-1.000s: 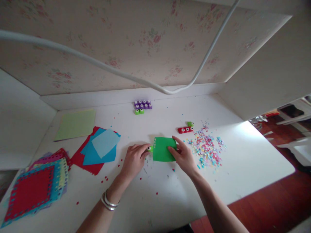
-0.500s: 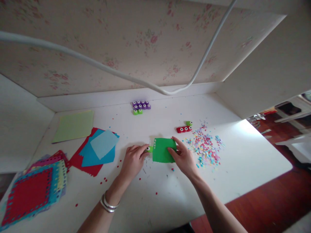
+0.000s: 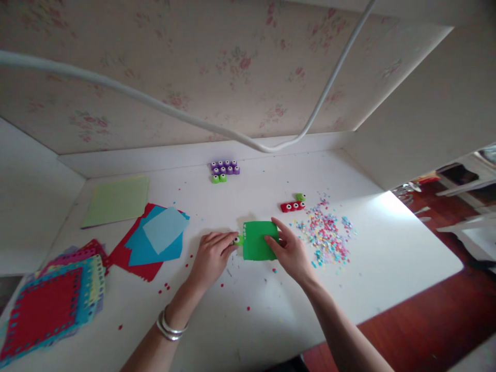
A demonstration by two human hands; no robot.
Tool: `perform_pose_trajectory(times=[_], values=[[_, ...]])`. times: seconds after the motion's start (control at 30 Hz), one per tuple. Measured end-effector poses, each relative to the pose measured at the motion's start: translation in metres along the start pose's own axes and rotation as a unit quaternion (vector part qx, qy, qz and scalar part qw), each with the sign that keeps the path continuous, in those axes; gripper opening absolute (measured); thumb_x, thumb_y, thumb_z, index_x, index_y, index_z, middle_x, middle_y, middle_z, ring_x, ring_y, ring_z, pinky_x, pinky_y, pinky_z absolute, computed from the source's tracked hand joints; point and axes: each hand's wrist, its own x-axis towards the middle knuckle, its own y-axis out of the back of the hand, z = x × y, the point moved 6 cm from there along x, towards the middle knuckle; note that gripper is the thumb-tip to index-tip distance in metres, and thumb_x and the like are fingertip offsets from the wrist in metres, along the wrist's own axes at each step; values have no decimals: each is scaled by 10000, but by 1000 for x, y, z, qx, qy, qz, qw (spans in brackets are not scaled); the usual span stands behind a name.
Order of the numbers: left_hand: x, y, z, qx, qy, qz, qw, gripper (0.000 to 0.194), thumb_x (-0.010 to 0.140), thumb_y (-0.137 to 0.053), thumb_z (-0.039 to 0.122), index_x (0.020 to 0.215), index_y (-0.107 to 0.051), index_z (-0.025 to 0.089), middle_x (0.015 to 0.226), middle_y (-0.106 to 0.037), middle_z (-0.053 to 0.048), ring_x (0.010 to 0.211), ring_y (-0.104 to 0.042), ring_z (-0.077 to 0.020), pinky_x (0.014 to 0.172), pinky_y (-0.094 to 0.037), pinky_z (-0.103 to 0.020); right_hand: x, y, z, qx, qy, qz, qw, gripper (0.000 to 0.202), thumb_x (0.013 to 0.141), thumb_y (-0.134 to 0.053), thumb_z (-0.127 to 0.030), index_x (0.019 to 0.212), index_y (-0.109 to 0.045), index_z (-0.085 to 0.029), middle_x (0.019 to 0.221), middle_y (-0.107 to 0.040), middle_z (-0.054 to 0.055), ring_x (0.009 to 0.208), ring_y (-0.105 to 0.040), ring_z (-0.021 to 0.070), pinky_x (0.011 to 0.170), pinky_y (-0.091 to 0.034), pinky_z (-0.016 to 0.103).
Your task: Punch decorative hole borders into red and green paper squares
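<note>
My left hand (image 3: 214, 254) is closed on a small light-green craft punch (image 3: 238, 240), its thumb and fingers around the punch's left side. The punch sits against the left edge of a green paper sheet (image 3: 258, 248). A short row of small punched holes runs along that edge, near the sheet's far corner. My right hand (image 3: 290, 253) pinches the sheet's right side, with the thumb on top and the fingers at its far edge and underneath.
Purple and green punches (image 3: 226, 169) stand near the wall. Red punches (image 3: 293, 206) lie beside a scatter of confetti (image 3: 327, 232). At left are blue and red sheets (image 3: 155, 248), a pale-green stack (image 3: 116, 201) and hole-edged sheets (image 3: 46, 310). A white cable (image 3: 194, 119) hangs across.
The green sheet has shifted slightly against the punch, and its left edge looks closer to it. Both hands keep nearly the same place and hold.
</note>
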Motion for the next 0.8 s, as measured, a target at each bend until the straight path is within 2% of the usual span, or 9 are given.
perform_pose_trajectory(times=[0.33, 0.53, 0.67, 0.73, 0.8], values=[[-10, 5, -3, -15, 38, -10, 999, 296, 905, -636, 271, 1201, -646, 254, 1061, -739, -38, 962, -643, -204, 875, -495, -377, -4, -4, -5, 28, -18, -19, 999, 583, 870, -611, -374, 1419, -476, -231, 850, -702, 26, 489, -557, 115, 419, -519, 237], [-9, 6, 3, 4, 9, -15, 1000, 286, 915, -623, 300, 1196, -650, 252, 1082, -736, -50, 989, -643, -214, 900, -481, -392, -4, -6, -6, 21, -3, -24, 999, 559, 877, -610, -359, 1406, -487, -229, 831, -698, 22, 488, -528, 105, 413, -470, 213], [-17, 9, 11, 25, -10, -13, 1000, 304, 910, -629, 321, 1204, -647, 244, 1070, -739, -59, 964, -648, -224, 867, -484, -396, -10, -15, -2, -2, 6, -51, 999, 575, 901, -590, -368, 1441, -441, -239, 798, -693, 14, 479, -529, 113, 414, -467, 223], [-26, 11, 14, 42, -6, -13, 999, 297, 906, -634, 333, 1189, -650, 248, 1059, -743, -51, 960, -646, -230, 861, -475, -402, -16, -16, -2, -50, 35, -48, 997, 586, 896, -611, -380, 1441, -445, -244, 878, -698, 40, 518, -562, 127, 457, -511, 255], [-34, 13, 17, 52, 7, -12, 999, 301, 902, -640, 339, 1187, -642, 243, 1078, -738, -46, 980, -638, -235, 871, -464, -405, -22, -11, -8, -129, 100, -14, 987, 567, 886, -638, -386, 1414, -490, -240, 1061, -674, 98, 649, -621, 168, 572, -572, 323]])
